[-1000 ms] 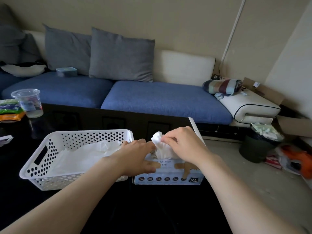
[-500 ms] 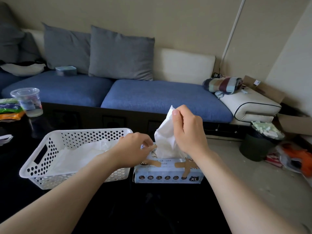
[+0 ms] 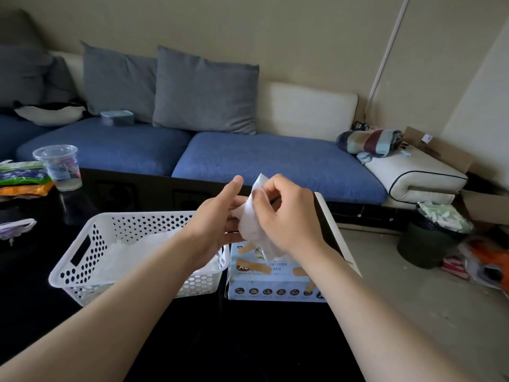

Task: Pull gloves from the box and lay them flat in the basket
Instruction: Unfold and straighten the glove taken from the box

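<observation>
A white glove (image 3: 252, 213) hangs in the air above the light blue glove box (image 3: 271, 279), free of it. My right hand (image 3: 286, 213) pinches the glove's upper edge between thumb and fingers. My left hand (image 3: 217, 219) holds the glove's left side, thumb raised. The box, patched with tan tape, stands on the dark table just right of the white perforated basket (image 3: 82, 268). Flat white gloves (image 3: 143, 249) lie inside the basket, partly hidden by my left forearm.
A clear plastic cup (image 3: 59, 166) and snack packets (image 3: 22, 177) stand at the table's far left. A blue sofa (image 3: 261, 158) with grey cushions runs behind. On the floor to the right are a dark bin (image 3: 429, 241) and cardboard boxes.
My right hand has lifted the glove fully out of the box. My left hand left the box top and rose to take hold of the glove.
</observation>
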Available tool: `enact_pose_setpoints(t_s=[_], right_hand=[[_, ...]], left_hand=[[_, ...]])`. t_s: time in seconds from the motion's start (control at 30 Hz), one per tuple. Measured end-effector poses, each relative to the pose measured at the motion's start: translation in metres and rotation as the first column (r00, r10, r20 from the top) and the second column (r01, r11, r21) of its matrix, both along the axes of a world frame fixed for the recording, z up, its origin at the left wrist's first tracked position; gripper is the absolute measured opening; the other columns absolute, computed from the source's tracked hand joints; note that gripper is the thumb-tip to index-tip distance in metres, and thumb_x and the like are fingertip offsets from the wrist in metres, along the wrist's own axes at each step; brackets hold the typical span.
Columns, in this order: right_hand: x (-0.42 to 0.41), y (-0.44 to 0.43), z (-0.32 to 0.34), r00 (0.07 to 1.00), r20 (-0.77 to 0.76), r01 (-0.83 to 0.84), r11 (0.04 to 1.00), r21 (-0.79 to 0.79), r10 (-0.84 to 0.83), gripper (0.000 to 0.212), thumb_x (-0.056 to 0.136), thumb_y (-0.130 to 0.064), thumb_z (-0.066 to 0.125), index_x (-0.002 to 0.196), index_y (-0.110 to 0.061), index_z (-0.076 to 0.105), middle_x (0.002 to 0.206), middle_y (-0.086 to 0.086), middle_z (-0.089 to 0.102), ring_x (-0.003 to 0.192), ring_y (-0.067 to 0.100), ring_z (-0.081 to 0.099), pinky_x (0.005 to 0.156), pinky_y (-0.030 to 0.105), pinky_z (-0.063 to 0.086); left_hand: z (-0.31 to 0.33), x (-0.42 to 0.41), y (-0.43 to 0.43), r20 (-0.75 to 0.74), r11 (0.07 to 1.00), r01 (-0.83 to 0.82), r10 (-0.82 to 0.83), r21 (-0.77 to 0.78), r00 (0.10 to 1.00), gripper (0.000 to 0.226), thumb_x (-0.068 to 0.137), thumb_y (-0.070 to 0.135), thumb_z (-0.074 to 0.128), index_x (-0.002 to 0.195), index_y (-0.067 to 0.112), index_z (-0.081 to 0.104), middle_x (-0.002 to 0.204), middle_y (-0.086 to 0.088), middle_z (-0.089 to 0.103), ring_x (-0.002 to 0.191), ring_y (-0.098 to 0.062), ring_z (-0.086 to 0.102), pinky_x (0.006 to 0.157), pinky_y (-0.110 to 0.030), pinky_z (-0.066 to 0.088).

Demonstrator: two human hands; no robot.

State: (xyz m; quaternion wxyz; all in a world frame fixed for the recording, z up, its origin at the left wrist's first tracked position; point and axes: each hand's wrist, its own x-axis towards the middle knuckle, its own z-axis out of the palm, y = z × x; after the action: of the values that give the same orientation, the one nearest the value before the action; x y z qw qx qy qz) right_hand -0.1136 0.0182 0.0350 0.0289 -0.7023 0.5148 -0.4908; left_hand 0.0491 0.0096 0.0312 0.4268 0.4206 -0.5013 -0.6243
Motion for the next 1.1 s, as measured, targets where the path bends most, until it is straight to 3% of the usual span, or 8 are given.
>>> enact_pose_setpoints(t_s=[0.23, 0.43, 0.53, 0.67, 0.77, 0.87, 0.93, 1.1], right_hand=[[0.009, -0.001, -0.002, 0.997, 0.081, -0.022, 0.992, 0.126, 0.012, 0.027, 0.08, -0.021, 0.077, 0.063, -0.019, 0.056, 0.061, -0.006, 0.063, 0.059, 0.012, 0.06, 0.054, 0.024, 0.047], [0.014, -0.003, 0.0, 0.972, 0.223, -0.132, 0.96, 0.248, 0.076, 0.033, 0.081, -0.006, 0.077, 0.069, -0.018, 0.048, 0.07, 0.001, 0.059, 0.059, 0.008, 0.047, 0.056, 0.021, 0.041], [0.015, -0.003, 0.0, 0.973, 0.21, -0.148, 0.961, 0.234, 0.099, 0.028, 0.08, 0.0, 0.076, 0.078, -0.019, 0.056, 0.074, -0.005, 0.061, 0.061, 0.004, 0.05, 0.058, 0.018, 0.043], [0.014, -0.002, 0.002, 0.941, 0.323, -0.196, 0.941, 0.276, 0.101, 0.043, 0.081, -0.002, 0.074, 0.112, -0.028, 0.059, 0.081, 0.001, 0.074, 0.066, 0.006, 0.064, 0.062, 0.02, 0.051], [0.009, -0.006, 0.0, 0.968, 0.23, -0.179, 0.923, 0.34, 0.103, 0.051, 0.082, -0.009, 0.076, 0.124, -0.035, 0.062, 0.078, -0.001, 0.073, 0.07, 0.004, 0.066, 0.066, 0.018, 0.05], [0.007, -0.004, 0.003, 0.978, 0.145, -0.198, 0.894, 0.402, 0.151, 0.014, 0.083, -0.016, 0.077, 0.086, -0.03, 0.075, 0.066, -0.006, 0.068, 0.062, 0.012, 0.062, 0.061, 0.03, 0.05], [0.005, -0.002, 0.004, 0.972, 0.145, -0.233, 0.868, 0.438, 0.188, 0.023, 0.084, -0.02, 0.078, 0.064, -0.016, 0.066, 0.059, -0.007, 0.057, 0.057, 0.011, 0.052, 0.059, 0.032, 0.041], [-0.002, -0.002, 0.006, 0.942, 0.252, -0.326, 0.781, 0.532, 0.221, 0.018, 0.084, -0.019, 0.075, 0.08, -0.004, 0.067, 0.071, -0.002, 0.064, 0.07, 0.013, 0.062, 0.068, 0.035, 0.048]], left_hand=[[-0.004, 0.01, -0.005, -0.043, 0.982, -0.154, 0.15, -0.111, 0.988, 0.022, 0.095, 0.019, 0.076, 0.107, 0.001, 0.071, 0.097, -0.015, 0.075, 0.087, -0.024, 0.071, 0.081, -0.036, 0.06], [0.001, 0.014, -0.006, -0.116, 0.986, -0.145, 0.134, -0.087, 0.984, 0.022, 0.089, -0.009, 0.059, 0.107, 0.002, 0.065, 0.091, -0.015, 0.071, 0.08, -0.026, 0.068, 0.062, -0.031, 0.054], [0.005, 0.014, -0.004, -0.106, 0.994, -0.078, 0.069, -0.083, 0.992, 0.015, 0.095, 0.001, 0.056, 0.103, -0.002, 0.067, 0.096, -0.019, 0.073, 0.083, -0.028, 0.071, 0.07, -0.037, 0.055], [-0.002, 0.015, -0.008, 0.011, 0.974, -0.166, 0.17, -0.152, 0.985, 0.035, 0.108, 0.03, 0.057, 0.11, 0.0, 0.074, 0.106, -0.022, 0.077, 0.101, -0.039, 0.075, 0.091, -0.052, 0.059], [-0.005, 0.018, -0.009, 0.128, 0.932, -0.218, 0.263, -0.289, 0.956, 0.038, 0.105, 0.038, 0.062, 0.102, 0.002, 0.074, 0.102, -0.023, 0.075, 0.088, -0.031, 0.074, 0.083, -0.047, 0.061], [-0.003, 0.022, -0.007, 0.185, 0.848, -0.265, 0.383, -0.46, 0.905, 0.029, 0.097, 0.04, 0.074, 0.09, 0.012, 0.074, 0.087, -0.01, 0.074, 0.077, -0.023, 0.071, 0.069, -0.037, 0.058], [0.001, 0.023, -0.004, 0.194, 0.825, -0.264, 0.404, -0.5, 0.894, 0.025, 0.094, 0.04, 0.078, 0.086, 0.017, 0.073, 0.079, -0.001, 0.074, 0.072, -0.011, 0.07, 0.061, -0.024, 0.055], [0.006, 0.025, -0.002, 0.14, 0.868, -0.269, 0.353, -0.417, 0.925, 0.032, 0.091, 0.048, 0.078, 0.092, 0.016, 0.076, 0.085, -0.005, 0.077, 0.08, -0.02, 0.075, 0.069, -0.036, 0.061]])
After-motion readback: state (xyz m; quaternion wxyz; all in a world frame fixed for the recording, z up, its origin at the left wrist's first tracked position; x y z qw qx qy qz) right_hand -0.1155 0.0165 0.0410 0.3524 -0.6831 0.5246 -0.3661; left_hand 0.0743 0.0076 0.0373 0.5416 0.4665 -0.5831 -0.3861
